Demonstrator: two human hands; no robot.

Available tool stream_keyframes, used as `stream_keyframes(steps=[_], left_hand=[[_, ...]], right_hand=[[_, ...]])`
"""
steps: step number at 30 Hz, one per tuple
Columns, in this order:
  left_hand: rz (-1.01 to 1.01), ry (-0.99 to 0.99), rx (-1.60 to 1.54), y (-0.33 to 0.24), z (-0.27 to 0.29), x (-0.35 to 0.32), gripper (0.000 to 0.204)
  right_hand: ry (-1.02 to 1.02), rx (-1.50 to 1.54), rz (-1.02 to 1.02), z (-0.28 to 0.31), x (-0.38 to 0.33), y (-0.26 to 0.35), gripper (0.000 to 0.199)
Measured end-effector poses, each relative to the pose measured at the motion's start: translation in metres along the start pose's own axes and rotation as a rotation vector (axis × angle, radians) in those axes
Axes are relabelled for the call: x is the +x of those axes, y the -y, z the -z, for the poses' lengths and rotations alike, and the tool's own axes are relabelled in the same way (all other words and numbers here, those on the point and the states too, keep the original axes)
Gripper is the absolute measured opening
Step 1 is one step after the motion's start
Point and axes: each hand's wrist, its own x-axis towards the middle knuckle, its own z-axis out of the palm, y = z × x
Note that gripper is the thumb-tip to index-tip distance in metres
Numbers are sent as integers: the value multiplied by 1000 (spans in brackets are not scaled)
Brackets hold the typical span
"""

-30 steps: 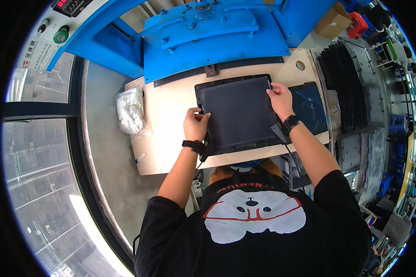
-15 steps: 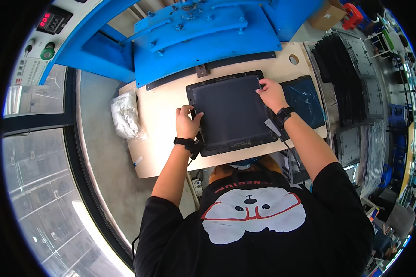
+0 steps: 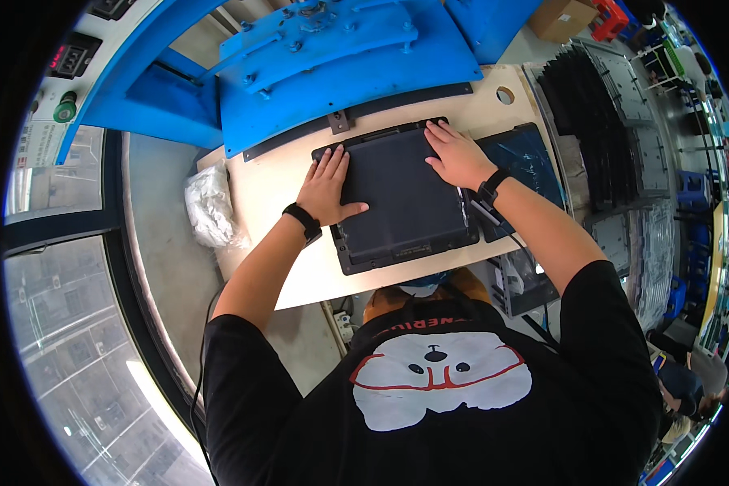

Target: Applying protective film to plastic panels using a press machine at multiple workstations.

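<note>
A flat black rectangular panel in a dark frame (image 3: 405,198) lies on the pale wooden board (image 3: 279,243). My left hand (image 3: 326,188) rests on the panel's left edge, fingers stretched toward the far corner and thumb out over the dark surface. At the far right corner, my right hand (image 3: 458,155) lies with its fingers extended on the frame. Neither hand grips anything. Each wrist wears a black band. Beside the panel on the right is a second dark panel (image 3: 525,166) with a shiny film-like surface, partly hidden by my right forearm.
Beyond the panel stands a blue press (image 3: 340,69) with a bolted plate. Crumpled clear plastic (image 3: 209,206) sits at the board's left edge. A control box with a green knob (image 3: 65,107) is at upper left. Stacked black frames (image 3: 587,121) stand on the right.
Both hands have gone from pinching the frame's sides to lying flat with fingers stretched. My left hand moved farther up the left edge. The whole view has shifted slightly.
</note>
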Motion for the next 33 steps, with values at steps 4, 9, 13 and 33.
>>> stream_keyframes(steps=[4,9,13,33], left_hand=[[13,-19,71,-13,-9,-11,116],[0,-85,28,-13,-14,-14,119],[-99,-19,-29,-36,-5,-38,121],[-287,14,163,-33,-26,-7,118]], right_hand=[[-15,-30,11,2,-10,3,56],[-73,48,0,6,-18,3,70],[-8,86,166,21,-39,22,91],[5,-13,227,-17,-27,60,100]])
